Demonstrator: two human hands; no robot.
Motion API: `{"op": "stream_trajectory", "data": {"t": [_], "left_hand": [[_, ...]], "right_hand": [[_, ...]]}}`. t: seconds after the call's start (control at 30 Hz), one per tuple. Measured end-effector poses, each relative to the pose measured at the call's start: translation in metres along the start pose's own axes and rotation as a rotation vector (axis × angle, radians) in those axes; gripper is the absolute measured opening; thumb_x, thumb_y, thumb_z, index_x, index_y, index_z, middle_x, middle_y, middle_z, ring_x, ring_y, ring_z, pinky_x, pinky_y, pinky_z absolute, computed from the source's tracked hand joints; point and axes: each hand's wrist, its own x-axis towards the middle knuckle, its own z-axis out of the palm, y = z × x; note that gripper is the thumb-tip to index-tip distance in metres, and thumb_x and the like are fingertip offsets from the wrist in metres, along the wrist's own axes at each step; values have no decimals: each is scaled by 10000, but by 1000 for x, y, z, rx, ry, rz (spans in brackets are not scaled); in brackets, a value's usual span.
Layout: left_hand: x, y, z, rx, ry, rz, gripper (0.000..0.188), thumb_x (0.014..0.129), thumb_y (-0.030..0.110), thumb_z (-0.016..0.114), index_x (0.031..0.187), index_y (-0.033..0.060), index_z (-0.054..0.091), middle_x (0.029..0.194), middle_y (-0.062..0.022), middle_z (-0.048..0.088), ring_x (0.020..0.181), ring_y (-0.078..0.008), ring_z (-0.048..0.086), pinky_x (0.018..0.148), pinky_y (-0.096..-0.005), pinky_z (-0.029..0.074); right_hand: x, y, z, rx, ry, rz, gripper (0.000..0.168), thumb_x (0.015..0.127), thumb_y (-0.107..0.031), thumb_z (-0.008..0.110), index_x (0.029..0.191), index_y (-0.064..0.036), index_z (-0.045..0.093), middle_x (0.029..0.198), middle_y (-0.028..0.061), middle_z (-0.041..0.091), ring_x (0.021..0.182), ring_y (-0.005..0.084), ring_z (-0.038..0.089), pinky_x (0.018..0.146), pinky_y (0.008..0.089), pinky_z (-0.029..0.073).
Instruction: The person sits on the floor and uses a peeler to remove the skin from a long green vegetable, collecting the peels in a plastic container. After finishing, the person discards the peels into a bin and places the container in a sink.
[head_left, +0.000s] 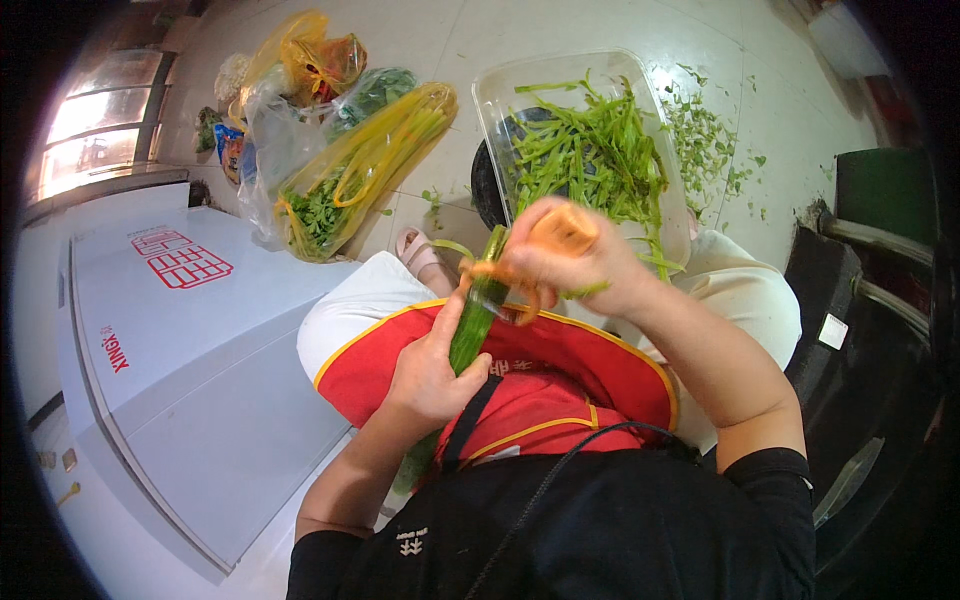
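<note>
In the head view, my left hand (431, 379) grips a long green stem vegetable (471, 330). It slants across my lap, and its lower end passes under my left forearm. My right hand (570, 259), blurred, is closed around an orange-handled vegetable peeler (564, 229). The peeler's head lies over the upper part of the vegetable, close to my left fingertips; blur hides whether the blade touches it. Just beyond my right hand is a clear plastic tub (487, 86) holding a loose heap of green peel strips (592, 150). Some strips hang over its near edge.
Yellow and clear plastic bags of vegetables (367, 165) lie on the floor at the upper left. A white appliance or cabinet (202, 322) stands at my left. Small leaves (705, 142) litter the tiles right of the tub. Dark furniture (817, 277) flanks my right.
</note>
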Motion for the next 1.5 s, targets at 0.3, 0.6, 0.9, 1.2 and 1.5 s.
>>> {"op": "stream_trajectory", "data": {"t": [0.3, 0.6, 0.9, 1.2, 1.5], "left_hand": [[-17, -5, -8, -147, -43, -81, 668, 733, 72, 580, 1332, 72, 285, 970, -206, 583, 857, -340, 603, 716, -356, 475], [-11, 9, -12, 63, -151, -194, 675, 744, 61, 593, 1339, 63, 274, 1047, -185, 572, 962, -271, 592, 791, -310, 449], [-19, -6, -5, -136, -106, -99, 666, 749, 33, 588, 1339, 55, 281, 1082, -177, 562, 1016, -230, 566, 842, -289, 421], [-31, -1, -8, -241, -120, 48, 643, 765, 83, 571, 1338, 49, 281, 1022, -129, 573, 903, -165, 581, 788, -299, 446], [-17, -30, -7, -973, -327, -233, 628, 814, 71, 523, 1371, 46, 234, 1046, -110, 538, 946, -148, 525, 821, -274, 423]], "right_hand": [[22, 8, -57, -205, 391, -233, 133, 829, -150, 605, 855, -41, 534, 663, 21, 555, 523, 74, 513, 429, 224, 468], [10, 24, -7, -108, 73, -69, 121, 825, -147, 597, 871, -55, 534, 721, 15, 568, 587, 80, 537, 453, 218, 470], [14, 13, -36, -160, 310, -233, 122, 819, -152, 613, 873, -60, 552, 769, -8, 573, 682, 62, 533, 581, 219, 456], [26, 25, -61, -294, 405, -202, 108, 827, -148, 606, 873, -63, 558, 747, 4, 574, 612, 51, 515, 461, 204, 439], [13, 2, -32, -184, 296, -180, 135, 839, -178, 593, 874, -54, 550, 749, 29, 585, 606, 68, 540, 456, 200, 454]]}}
